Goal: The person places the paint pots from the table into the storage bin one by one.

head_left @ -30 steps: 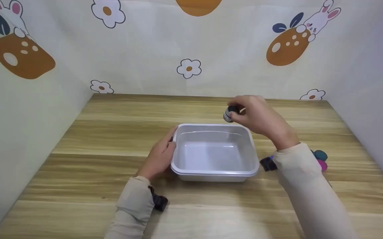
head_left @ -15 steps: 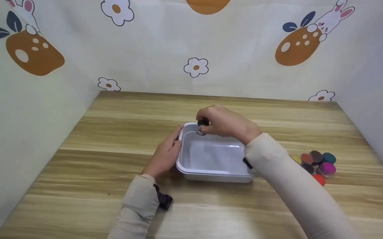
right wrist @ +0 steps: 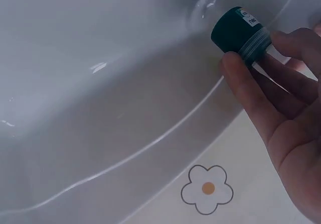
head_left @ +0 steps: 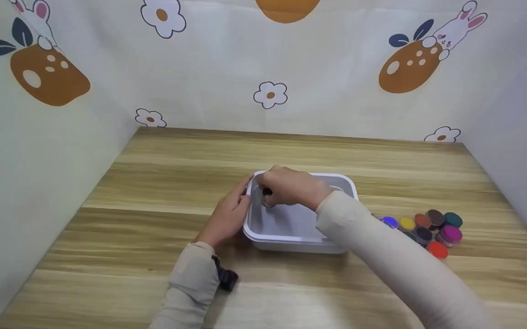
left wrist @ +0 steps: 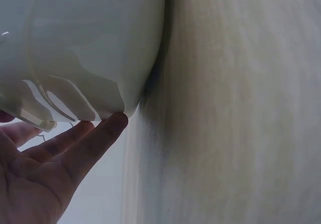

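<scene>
Right hand [head_left: 293, 187] pinches a small dark-green jar [right wrist: 243, 35] inside the white tub [head_left: 297, 246], toward its far left corner — knuckles cover most of the jar in the head view, can't tell if it touches the tub floor. Left hand [head_left: 227, 215] isn't clenched, fingers extended against the tub's left outer wall, wrist view cuts off part of it. Colored jars [head_left: 423, 235] cluster right on the worktop [head_left: 108, 274] — right sleeve [head_left: 377, 233] hides some, count unclear.
</scene>
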Tool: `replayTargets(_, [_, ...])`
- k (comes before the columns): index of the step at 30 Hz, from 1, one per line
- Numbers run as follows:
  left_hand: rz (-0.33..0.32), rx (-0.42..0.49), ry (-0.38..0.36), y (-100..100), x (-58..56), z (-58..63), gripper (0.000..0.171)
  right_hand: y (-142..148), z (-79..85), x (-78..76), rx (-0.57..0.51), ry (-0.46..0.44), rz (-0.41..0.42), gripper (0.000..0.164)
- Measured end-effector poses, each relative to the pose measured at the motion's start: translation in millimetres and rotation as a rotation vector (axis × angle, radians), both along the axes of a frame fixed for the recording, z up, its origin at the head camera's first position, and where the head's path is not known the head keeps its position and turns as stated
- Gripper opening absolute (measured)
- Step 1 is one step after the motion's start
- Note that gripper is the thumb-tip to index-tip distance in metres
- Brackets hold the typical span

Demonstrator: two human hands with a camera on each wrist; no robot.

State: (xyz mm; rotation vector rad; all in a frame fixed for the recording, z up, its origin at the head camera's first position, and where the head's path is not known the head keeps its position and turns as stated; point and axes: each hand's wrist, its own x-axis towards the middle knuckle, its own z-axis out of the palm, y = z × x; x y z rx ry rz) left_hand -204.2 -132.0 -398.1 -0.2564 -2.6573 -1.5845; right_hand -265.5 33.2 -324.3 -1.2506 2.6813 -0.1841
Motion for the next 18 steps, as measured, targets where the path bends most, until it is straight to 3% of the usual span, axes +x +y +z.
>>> replayTargets(10, [-0.002, 0.004, -0.007, 0.6, 0.7, -1.2, 0.053, -13.3, -13.2, 1.2, 0.108, 0.019, 0.008, 0.020])
replayTargets(18, [-0.006, 0.021, -0.021, 1.0, 0.9, 0.7, 0.053, -11.8, -16.5, 2.5, 0.144, 0.061, -0.006, 0.014])
